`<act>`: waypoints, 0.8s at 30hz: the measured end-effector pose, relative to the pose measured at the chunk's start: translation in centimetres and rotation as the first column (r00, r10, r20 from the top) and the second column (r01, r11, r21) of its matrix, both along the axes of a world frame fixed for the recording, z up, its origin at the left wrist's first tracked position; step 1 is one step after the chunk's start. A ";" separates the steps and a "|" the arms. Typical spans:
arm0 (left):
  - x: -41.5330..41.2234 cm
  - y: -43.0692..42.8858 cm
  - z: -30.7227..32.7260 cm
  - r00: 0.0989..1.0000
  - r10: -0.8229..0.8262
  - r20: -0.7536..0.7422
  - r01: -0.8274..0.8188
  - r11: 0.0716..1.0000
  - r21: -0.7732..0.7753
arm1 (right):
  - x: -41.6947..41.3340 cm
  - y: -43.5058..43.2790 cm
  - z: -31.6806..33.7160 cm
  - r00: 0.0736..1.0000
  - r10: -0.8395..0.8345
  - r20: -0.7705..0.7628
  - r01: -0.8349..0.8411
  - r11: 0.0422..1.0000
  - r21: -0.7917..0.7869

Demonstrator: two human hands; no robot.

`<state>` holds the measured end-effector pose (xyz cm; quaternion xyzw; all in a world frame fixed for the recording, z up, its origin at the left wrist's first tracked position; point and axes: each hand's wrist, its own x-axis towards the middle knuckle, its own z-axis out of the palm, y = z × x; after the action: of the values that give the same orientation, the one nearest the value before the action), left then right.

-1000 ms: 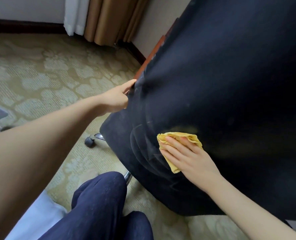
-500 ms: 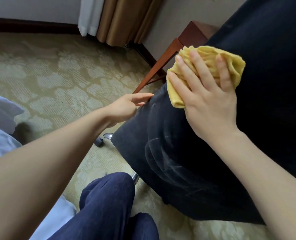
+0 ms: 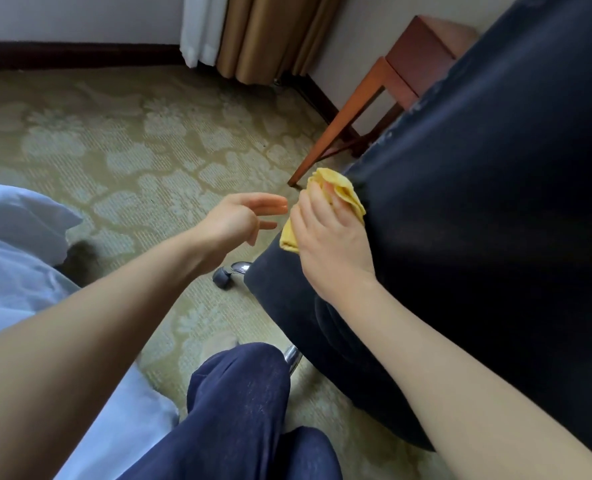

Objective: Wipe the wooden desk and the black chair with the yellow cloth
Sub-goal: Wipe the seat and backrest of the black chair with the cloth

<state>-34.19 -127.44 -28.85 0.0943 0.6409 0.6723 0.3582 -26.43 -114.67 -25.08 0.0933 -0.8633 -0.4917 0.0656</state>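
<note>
The black chair fills the right half of the view, its back turned toward me. My right hand holds the folded yellow cloth against the chair's left edge, fingers curled over the cloth. My left hand hovers just left of that edge, fingers relaxed and extended toward the cloth, touching nothing. The wooden desk shows behind the chair at the top right, with one slanted leg reaching the carpet.
Patterned green carpet covers the floor. Curtains hang in the far corner. A chair caster and chrome base stick out below the chair. White bedding lies at the left. My knee in dark trousers is at the bottom.
My right hand has slid the cloth down and left to the chair's side edge. My left hand has let go of the chair edge and now hangs free.
</note>
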 end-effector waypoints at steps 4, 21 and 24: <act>0.2 0.5 1.6 1.000 0.029 -0.004 -0.029 0.998 0.055 | 1.3 1.6 -2.0 0.995 0.052 0.086 -0.057 0.997 0.053; 3.8 2.8 5.2 0.994 -0.051 -0.100 0.066 0.986 0.153 | 10.4 8.4 8.2 0.959 0.251 0.134 -0.262 0.962 0.072; 4.0 2.7 4.9 0.992 -0.059 -0.115 0.078 0.983 0.167 | 7.3 6.2 13.8 0.960 0.280 0.000 -0.280 0.959 0.041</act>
<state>-30.17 -124.70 -23.91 0.1833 0.5959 0.7060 0.3359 -19.12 -108.47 -11.28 0.2143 -0.8312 -0.4950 0.1348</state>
